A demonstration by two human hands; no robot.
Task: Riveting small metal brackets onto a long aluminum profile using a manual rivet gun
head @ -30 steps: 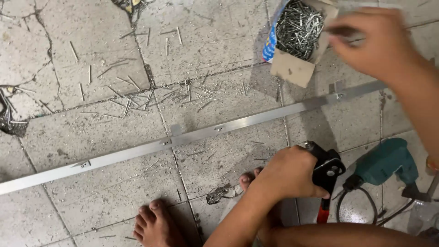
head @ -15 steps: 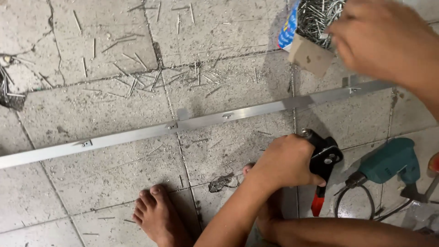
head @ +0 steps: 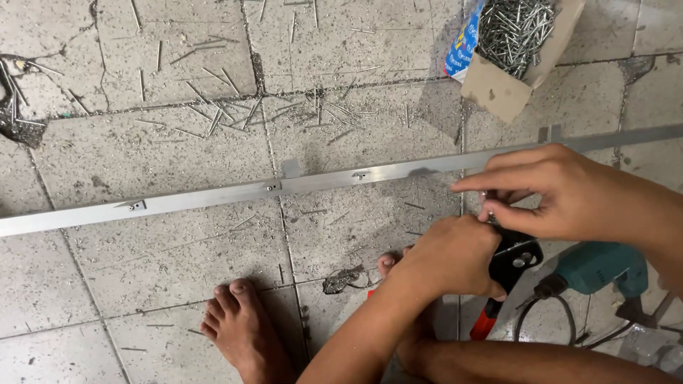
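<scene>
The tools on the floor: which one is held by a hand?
The black riveter with a red handle, gripped by the left hand. The teal drill lies untouched beside it.

1. Underfoot, a floor (head: 163, 149) of large grey speckled tiles, worn and stained, with dark grout lines crossing it.
2. One grout seam (head: 274, 178) runs top to bottom through the middle, gritty and blackened.
3. Cracks and chipped patches show at the upper left, where the tile surface breaks up.
4. A dark gouge (head: 341, 279) sits low in the centre.
5. Light is even and soft, with faint shadows; no walls, windows or furniture in view.
</scene>
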